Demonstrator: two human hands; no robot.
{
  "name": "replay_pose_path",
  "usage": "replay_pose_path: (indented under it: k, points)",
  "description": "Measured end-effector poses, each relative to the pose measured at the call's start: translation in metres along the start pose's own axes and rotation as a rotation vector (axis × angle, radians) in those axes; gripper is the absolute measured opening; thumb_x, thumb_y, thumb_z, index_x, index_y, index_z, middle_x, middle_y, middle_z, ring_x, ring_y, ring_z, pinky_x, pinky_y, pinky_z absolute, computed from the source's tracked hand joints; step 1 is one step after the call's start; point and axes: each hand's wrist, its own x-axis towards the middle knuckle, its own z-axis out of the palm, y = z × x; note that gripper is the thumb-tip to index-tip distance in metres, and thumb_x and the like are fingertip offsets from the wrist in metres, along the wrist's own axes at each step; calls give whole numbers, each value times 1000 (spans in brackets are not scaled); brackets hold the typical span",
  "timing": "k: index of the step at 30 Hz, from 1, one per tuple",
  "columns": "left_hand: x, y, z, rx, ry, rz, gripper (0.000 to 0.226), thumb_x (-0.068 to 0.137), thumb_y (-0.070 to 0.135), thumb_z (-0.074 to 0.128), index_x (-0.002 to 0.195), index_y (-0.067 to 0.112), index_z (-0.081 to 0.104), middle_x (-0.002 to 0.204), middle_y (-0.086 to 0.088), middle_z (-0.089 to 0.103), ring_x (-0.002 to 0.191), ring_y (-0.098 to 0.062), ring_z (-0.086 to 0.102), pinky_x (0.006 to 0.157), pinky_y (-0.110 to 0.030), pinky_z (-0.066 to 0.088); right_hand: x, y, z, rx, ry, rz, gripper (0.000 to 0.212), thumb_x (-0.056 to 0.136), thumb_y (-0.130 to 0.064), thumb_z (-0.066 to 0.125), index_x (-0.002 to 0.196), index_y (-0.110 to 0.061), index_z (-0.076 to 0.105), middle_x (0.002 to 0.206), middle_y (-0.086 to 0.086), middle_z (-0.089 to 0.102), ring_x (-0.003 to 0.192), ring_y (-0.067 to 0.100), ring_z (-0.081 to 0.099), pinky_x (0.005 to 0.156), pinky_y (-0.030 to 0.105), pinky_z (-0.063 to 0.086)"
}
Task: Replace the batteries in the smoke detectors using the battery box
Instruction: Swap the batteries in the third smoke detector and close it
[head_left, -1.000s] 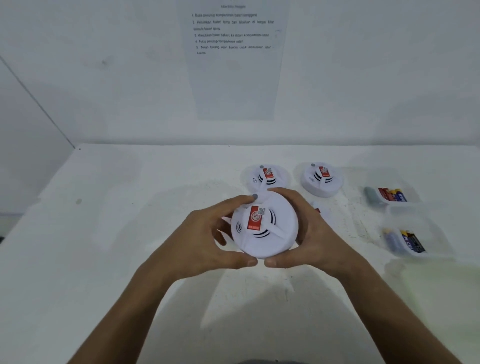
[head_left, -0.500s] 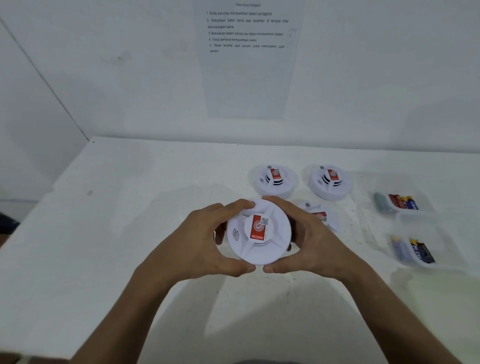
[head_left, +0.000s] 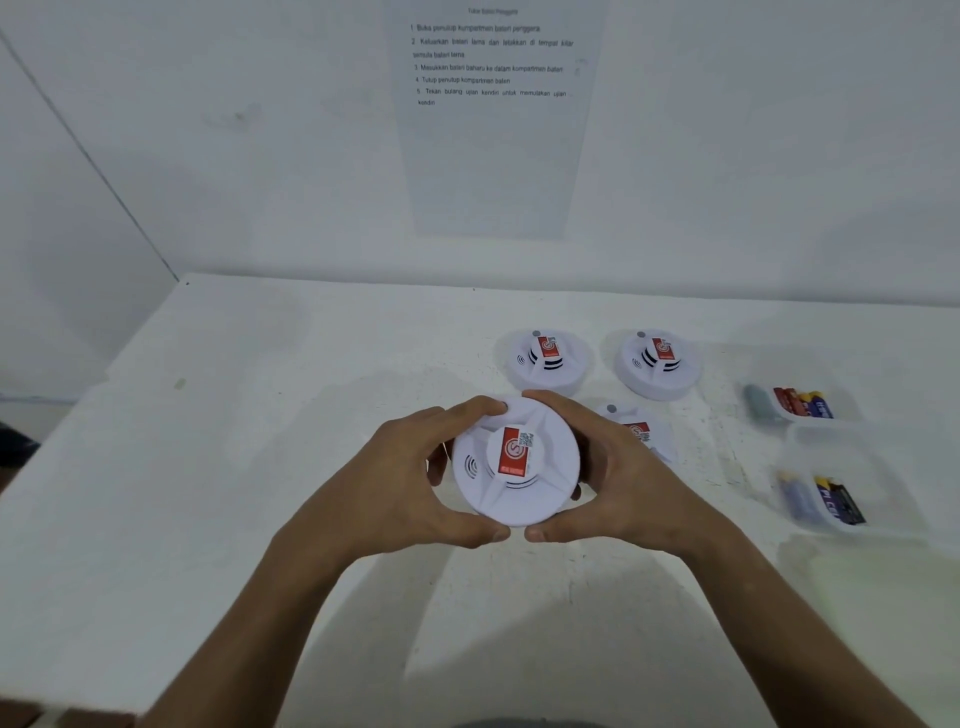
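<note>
Both hands, left hand (head_left: 400, 480) and right hand (head_left: 626, 483), cup a white smoke detector (head_left: 515, 460) (red label up) by its rim above the near table (head_left: 208, 467), fingers curled closed around it, thumbs nearly meeting.

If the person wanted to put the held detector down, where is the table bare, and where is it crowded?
The table is bare along its whole left half, from the left hand out to the left edge, and in front between the forearms. The right side is crowded: three smoke detectors sit behind the right hand, and two clear battery boxes line the right edge.
</note>
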Motion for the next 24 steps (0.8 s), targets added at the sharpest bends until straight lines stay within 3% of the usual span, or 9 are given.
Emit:
replay_pose_path:
  k: [3,11,19,24]
  points:
    - [2,2,-1,8,-6,6,87,57,41,90,133,40,47,104,19,60,78,-3,51,64,-12,44,0,0,-1,-13,6,0,96,65,-8,90,144,-30,40,135,-10,58,127,19,54,95,52,53]
    - [5,-1,-4,4,-5,0,88,57,40,90,134,41,47,101,16,60,75,-6,50,62,-13,43,3,0,-1,-29,22,2,96,65,-9,90,144,-32,39,135,-12,57,126,18,55,94,54,53]
    - [7,-1,-3,7,-26,3,86,58,41,89,133,42,46,105,18,60,79,-3,52,63,-12,45,2,1,-3,-1,18,13,98,66,-9,90,146,-28,38,136,-12,57,128,16,53,97,43,54]
    - [8,-1,-1,-20,-8,-1,96,58,42,89,138,45,37,103,27,58,79,-2,52,64,-11,45,3,-1,-5,21,19,3,96,65,-4,89,144,-28,39,132,-19,58,127,8,53,93,22,53]
